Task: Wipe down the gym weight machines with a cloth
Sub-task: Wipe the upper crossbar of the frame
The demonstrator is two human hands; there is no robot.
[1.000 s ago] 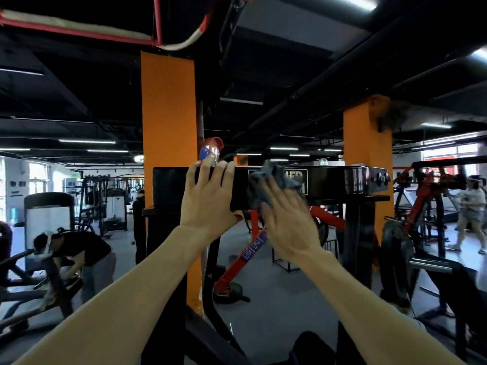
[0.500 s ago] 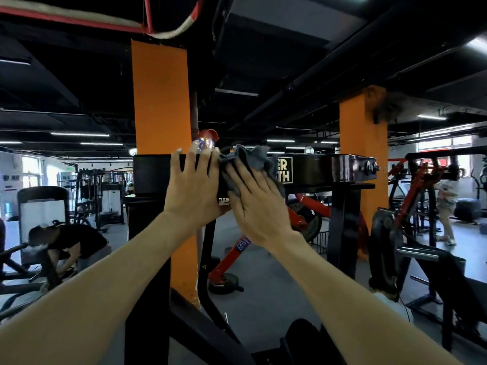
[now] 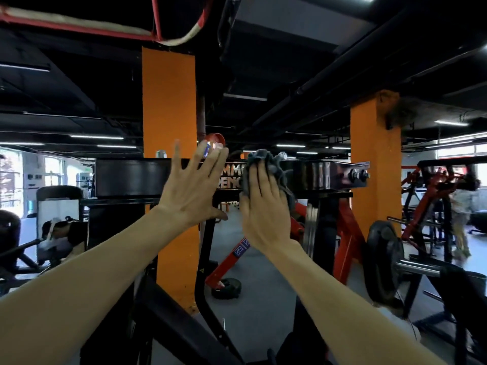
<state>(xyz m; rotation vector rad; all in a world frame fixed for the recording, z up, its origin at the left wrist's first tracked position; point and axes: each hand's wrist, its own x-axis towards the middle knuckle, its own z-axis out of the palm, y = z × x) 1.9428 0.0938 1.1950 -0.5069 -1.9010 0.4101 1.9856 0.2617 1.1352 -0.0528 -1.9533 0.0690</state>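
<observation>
A black horizontal crossbeam [image 3: 131,177] of a weight machine runs across the head view at hand height, with white lettering on it. My right hand [image 3: 263,209] presses a grey cloth [image 3: 266,159] flat against the beam's front face, fingers straight. My left hand [image 3: 192,188] is raised just left of it with fingers spread, in front of the beam; I cannot tell whether it touches. A red-capped spray bottle [image 3: 214,143] stands on top of the beam behind my left fingertips.
Two orange pillars [image 3: 168,106] [image 3: 374,159] stand behind the machine. Red plate-loaded frames and a black weight plate [image 3: 383,259] are at the right. A person [image 3: 63,233] bends over at the left; another [image 3: 461,206] walks at far right.
My right hand has slid the cloth rightward along the beam, uncovering more of the lettering. My left hand has spread its fingers and come off its flat press on the beam.
</observation>
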